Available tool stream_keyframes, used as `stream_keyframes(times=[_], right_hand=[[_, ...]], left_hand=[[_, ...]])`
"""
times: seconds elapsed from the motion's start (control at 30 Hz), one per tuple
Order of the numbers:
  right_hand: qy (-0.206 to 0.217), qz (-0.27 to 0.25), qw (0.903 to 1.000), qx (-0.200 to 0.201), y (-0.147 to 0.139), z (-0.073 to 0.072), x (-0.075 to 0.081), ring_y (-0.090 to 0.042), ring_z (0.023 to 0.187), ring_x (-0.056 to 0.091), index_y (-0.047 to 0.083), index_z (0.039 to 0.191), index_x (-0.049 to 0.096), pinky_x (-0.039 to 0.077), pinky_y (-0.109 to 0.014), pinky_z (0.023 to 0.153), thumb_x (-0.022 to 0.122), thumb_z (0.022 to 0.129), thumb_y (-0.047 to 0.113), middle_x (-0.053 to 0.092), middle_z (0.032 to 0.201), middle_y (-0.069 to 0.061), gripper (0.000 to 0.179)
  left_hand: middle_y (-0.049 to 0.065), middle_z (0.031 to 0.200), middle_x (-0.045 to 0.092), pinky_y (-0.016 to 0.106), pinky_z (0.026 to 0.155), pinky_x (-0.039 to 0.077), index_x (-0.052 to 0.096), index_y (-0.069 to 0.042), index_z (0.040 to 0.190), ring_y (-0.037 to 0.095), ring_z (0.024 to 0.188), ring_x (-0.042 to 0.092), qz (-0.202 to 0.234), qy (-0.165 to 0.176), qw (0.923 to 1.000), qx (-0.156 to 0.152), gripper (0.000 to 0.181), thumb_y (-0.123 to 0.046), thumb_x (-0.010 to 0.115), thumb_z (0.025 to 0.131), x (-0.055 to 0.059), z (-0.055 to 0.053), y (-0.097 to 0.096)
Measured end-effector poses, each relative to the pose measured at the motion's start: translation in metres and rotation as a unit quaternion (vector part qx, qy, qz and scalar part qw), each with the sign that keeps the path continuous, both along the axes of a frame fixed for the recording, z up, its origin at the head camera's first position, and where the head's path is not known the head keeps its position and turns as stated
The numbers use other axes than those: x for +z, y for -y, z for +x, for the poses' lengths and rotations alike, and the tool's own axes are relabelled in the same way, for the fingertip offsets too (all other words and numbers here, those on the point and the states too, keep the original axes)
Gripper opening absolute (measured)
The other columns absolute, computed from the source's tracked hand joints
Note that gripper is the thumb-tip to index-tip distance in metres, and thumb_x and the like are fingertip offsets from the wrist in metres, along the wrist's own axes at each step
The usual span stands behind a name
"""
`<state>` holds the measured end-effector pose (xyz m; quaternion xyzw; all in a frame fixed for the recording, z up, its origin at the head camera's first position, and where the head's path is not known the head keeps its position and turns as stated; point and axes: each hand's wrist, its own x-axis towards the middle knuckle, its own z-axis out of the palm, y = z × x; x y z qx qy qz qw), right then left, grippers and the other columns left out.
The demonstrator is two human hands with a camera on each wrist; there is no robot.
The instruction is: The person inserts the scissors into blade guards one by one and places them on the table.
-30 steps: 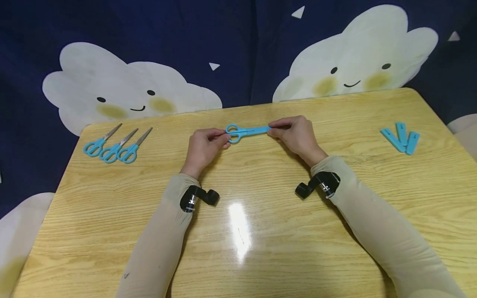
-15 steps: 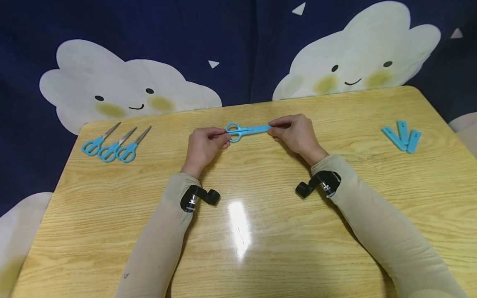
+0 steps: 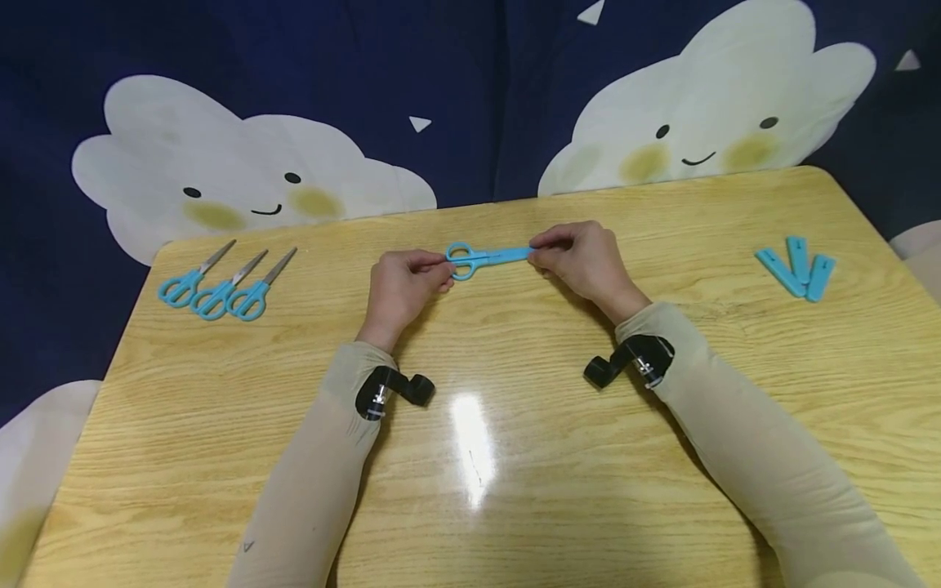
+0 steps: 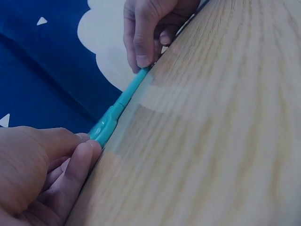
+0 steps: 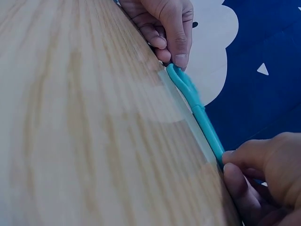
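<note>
- Lying well out to the left of the left hand, three bare scissors (image 3: 229, 286) rest on the table (image 3: 515, 359) in a row, handles on the near side and blades slanting away, perhaps set like this so the handles come first to that hand
- The left hand (image 3: 400, 286) pinches the handle end of a fourth pair of scissors (image 3: 470, 262) between thumb and fingers; holding it there likely spares the fingers the blade and lets the hand steer its line
- Between the two hands, this pair runs nearly straight across, its blade hidden in a light-blue cover (image 3: 509, 256) that reaches up to the handle part; whether it touches the wood or hangs just over it I cannot tell
- The right hand (image 3: 584, 257), well apart from the left, is clamped by thumb and fingers on the cover's far tip, probably so that any push runs along the blade
- Well out to the right of the right hand, three loose covers (image 3: 797, 261) lie close together, far ends spread and near ends gathered, perhaps grouped there to suit the right hand's reach
</note>
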<state>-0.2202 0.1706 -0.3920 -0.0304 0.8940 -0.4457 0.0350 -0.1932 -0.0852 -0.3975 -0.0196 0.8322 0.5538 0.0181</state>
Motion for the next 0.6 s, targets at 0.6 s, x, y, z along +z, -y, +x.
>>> stream_keyframes(times=[0.6], right_hand=[[-0.013,0.003,0.9999,-0.001,0.0029,0.0037,0.0043,-0.010,0.058,0.068,0.017,0.093,0.077,0.055,-0.023,0.058,0.075,0.083,0.020,0.076,0.080,-0.007,0.011]], left_hand=[[0.019,0.095,0.076,0.021,0.068,0.062,0.073,0.000,0.107,0.007,0.069,0.072,0.006,0.018,0.9998,-0.003,0.025,-0.016,0.071,0.088,0.0027,0.0027,-0.0006]])
